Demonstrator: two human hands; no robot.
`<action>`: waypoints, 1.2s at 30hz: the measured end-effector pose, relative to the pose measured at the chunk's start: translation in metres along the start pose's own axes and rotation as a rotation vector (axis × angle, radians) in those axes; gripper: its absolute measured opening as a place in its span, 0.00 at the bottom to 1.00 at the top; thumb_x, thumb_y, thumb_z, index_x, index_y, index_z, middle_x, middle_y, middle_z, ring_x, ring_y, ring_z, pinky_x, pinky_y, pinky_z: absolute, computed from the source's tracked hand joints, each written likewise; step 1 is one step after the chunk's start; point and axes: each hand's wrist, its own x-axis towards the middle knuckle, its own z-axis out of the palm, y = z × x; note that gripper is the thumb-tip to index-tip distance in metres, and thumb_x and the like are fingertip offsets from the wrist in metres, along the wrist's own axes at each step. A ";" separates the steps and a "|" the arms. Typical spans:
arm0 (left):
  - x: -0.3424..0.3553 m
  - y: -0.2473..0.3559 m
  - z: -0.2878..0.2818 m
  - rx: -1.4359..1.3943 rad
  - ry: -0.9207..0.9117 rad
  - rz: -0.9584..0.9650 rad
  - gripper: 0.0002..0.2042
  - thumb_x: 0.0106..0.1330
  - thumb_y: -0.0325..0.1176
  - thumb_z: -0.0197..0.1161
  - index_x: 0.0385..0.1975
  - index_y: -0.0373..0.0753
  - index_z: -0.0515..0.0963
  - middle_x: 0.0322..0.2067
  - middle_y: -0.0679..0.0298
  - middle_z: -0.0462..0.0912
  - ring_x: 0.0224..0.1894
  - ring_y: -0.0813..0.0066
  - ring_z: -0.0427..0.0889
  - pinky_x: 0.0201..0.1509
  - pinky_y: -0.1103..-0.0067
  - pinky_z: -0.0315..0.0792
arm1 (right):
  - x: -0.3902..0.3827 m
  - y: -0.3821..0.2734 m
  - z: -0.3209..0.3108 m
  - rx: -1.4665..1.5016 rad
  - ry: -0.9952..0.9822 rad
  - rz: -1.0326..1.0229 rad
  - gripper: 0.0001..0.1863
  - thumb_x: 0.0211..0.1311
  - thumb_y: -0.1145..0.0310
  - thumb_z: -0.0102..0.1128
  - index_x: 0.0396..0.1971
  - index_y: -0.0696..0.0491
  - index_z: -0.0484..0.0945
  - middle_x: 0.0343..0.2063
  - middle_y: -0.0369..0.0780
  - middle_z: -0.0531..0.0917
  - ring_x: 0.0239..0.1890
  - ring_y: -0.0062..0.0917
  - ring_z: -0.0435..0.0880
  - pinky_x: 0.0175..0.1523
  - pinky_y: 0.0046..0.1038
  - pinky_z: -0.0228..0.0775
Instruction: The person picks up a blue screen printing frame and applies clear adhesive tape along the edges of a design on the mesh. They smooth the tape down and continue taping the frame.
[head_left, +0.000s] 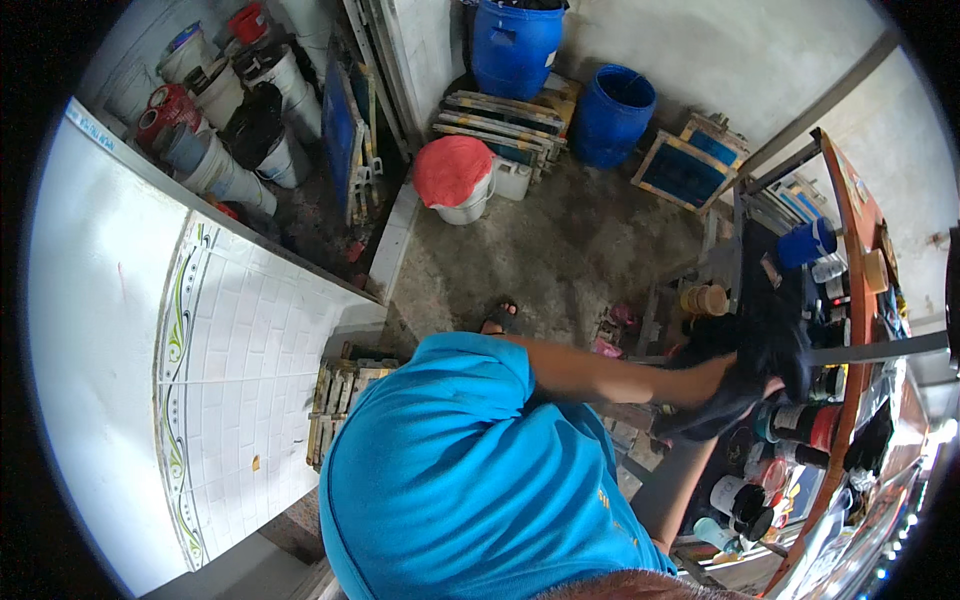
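Black cloth [745,395], limp and crumpled, bunched at the rack's [850,300] edge on the right, among paint cans [800,420]. Left hand [745,375] reaching across, buried in the folds; grip apparently closed on fabric, fingers hidden. Right hand [690,430] lower, beneath the cloth; grip state cannot tell. Concrete floor [560,250] below, rough and stained.

Soft daylight, bent fisheye rim, right-edge glare

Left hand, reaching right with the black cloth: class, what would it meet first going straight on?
Probably the cluttered shelf of paint cans just beyond the left hand and black cloth; depth is unclear.
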 end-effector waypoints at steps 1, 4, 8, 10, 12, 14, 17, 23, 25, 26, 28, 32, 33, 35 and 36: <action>0.006 0.000 0.005 -0.035 0.025 -0.086 0.24 0.66 0.38 0.69 0.59 0.37 0.72 0.54 0.61 0.80 0.56 0.72 0.77 0.62 0.69 0.69 | 0.000 0.020 -0.018 -0.098 -0.064 -0.005 0.29 0.77 0.56 0.51 0.67 0.60 0.65 0.63 0.46 0.72 0.64 0.35 0.72 0.68 0.38 0.66; 0.033 0.017 -0.012 -0.211 0.060 -0.208 0.20 0.68 0.39 0.67 0.56 0.37 0.76 0.50 0.62 0.83 0.53 0.73 0.79 0.60 0.69 0.71 | 0.001 0.072 -0.077 -0.411 -0.233 -0.021 0.28 0.75 0.59 0.55 0.68 0.58 0.64 0.61 0.44 0.73 0.63 0.33 0.73 0.68 0.36 0.66; 0.029 0.033 -0.029 -0.230 0.182 -0.323 0.16 0.70 0.39 0.64 0.50 0.36 0.80 0.44 0.60 0.86 0.47 0.71 0.82 0.55 0.70 0.74 | -0.015 0.058 -0.076 -0.820 -0.283 -0.411 0.29 0.70 0.67 0.58 0.67 0.61 0.63 0.62 0.44 0.72 0.65 0.33 0.69 0.69 0.34 0.61; 0.016 0.025 -0.036 -0.008 0.240 -0.266 0.15 0.70 0.39 0.64 0.47 0.34 0.82 0.39 0.57 0.87 0.44 0.68 0.84 0.53 0.70 0.75 | -0.006 0.042 -0.083 -0.620 -0.140 -0.273 0.29 0.71 0.61 0.61 0.65 0.62 0.67 0.61 0.45 0.74 0.62 0.32 0.73 0.66 0.36 0.65; 0.010 0.024 -0.057 0.086 0.219 -0.225 0.15 0.68 0.39 0.66 0.46 0.34 0.82 0.39 0.55 0.87 0.44 0.68 0.84 0.52 0.69 0.75 | 0.017 0.019 -0.117 -0.789 -0.084 -0.142 0.29 0.72 0.57 0.61 0.62 0.62 0.71 0.59 0.46 0.76 0.59 0.32 0.76 0.63 0.36 0.68; 0.020 0.017 -0.098 0.312 0.241 -0.121 0.15 0.65 0.37 0.68 0.46 0.35 0.82 0.39 0.55 0.87 0.44 0.70 0.83 0.53 0.70 0.74 | 0.016 -0.021 -0.099 -0.508 0.178 0.277 0.30 0.73 0.50 0.59 0.61 0.60 0.75 0.57 0.48 0.79 0.56 0.34 0.79 0.61 0.37 0.72; 0.063 0.049 -0.139 0.346 0.188 -0.078 0.13 0.61 0.32 0.67 0.45 0.37 0.83 0.41 0.56 0.87 0.47 0.68 0.83 0.54 0.70 0.74 | -0.001 -0.082 -0.120 -0.100 0.324 0.277 0.31 0.71 0.47 0.58 0.62 0.58 0.75 0.59 0.48 0.79 0.59 0.41 0.80 0.63 0.42 0.73; 0.070 -0.015 -0.225 0.468 0.144 -0.425 0.15 0.73 0.41 0.63 0.27 0.37 0.79 0.20 0.65 0.80 0.20 0.76 0.77 0.25 0.77 0.70 | -0.013 -0.159 -0.111 0.027 0.501 -0.250 0.26 0.71 0.54 0.60 0.61 0.56 0.76 0.56 0.46 0.81 0.58 0.36 0.81 0.64 0.38 0.73; 0.045 -0.047 -0.249 0.406 0.240 -0.469 0.21 0.74 0.45 0.62 0.18 0.43 0.69 0.13 0.71 0.72 0.13 0.83 0.68 0.17 0.78 0.61 | -0.018 -0.179 -0.096 0.087 0.551 -0.432 0.25 0.71 0.56 0.60 0.61 0.56 0.77 0.56 0.45 0.82 0.57 0.34 0.81 0.64 0.36 0.73; 0.030 -0.078 -0.281 0.423 0.209 -0.423 0.20 0.75 0.43 0.61 0.19 0.42 0.70 0.12 0.70 0.71 0.13 0.80 0.68 0.17 0.77 0.61 | -0.023 -0.188 -0.085 0.111 0.574 -0.535 0.24 0.71 0.57 0.60 0.60 0.55 0.77 0.55 0.45 0.82 0.57 0.33 0.82 0.64 0.36 0.73; 0.009 -0.125 -0.326 0.527 0.188 -0.718 0.10 0.72 0.39 0.63 0.33 0.40 0.79 0.20 0.67 0.76 0.18 0.76 0.73 0.21 0.75 0.67 | -0.048 -0.214 -0.067 0.100 0.625 -0.764 0.22 0.71 0.60 0.61 0.60 0.55 0.77 0.54 0.44 0.83 0.57 0.32 0.82 0.64 0.34 0.73; 0.040 -0.139 -0.332 0.536 0.009 -0.839 0.10 0.72 0.39 0.63 0.33 0.40 0.79 0.21 0.67 0.76 0.19 0.76 0.73 0.23 0.75 0.68 | -0.101 -0.244 -0.016 0.064 0.714 -1.242 0.20 0.71 0.64 0.62 0.60 0.54 0.78 0.52 0.43 0.84 0.56 0.28 0.83 0.65 0.32 0.73; 0.054 -0.140 -0.333 0.529 -0.025 -0.838 0.10 0.72 0.39 0.62 0.34 0.40 0.79 0.21 0.67 0.76 0.19 0.76 0.73 0.23 0.75 0.68 | -0.100 -0.246 0.005 0.161 0.707 -1.383 0.21 0.70 0.70 0.63 0.62 0.53 0.77 0.56 0.47 0.82 0.59 0.33 0.81 0.66 0.33 0.72; 0.089 -0.137 -0.332 0.514 -0.100 -0.815 0.10 0.73 0.39 0.62 0.34 0.39 0.79 0.21 0.67 0.76 0.20 0.76 0.73 0.24 0.75 0.68 | -0.110 -0.246 0.007 -0.931 1.469 -1.623 0.23 0.68 0.74 0.63 0.63 0.52 0.76 0.60 0.49 0.78 0.62 0.36 0.79 0.68 0.35 0.71; 0.102 -0.137 -0.328 0.499 -0.134 -0.809 0.10 0.73 0.39 0.62 0.34 0.39 0.79 0.22 0.67 0.76 0.20 0.76 0.73 0.24 0.75 0.68 | -0.115 -0.251 0.008 -1.201 1.664 -1.566 0.25 0.67 0.76 0.63 0.64 0.51 0.75 0.62 0.50 0.75 0.63 0.37 0.77 0.68 0.35 0.70</action>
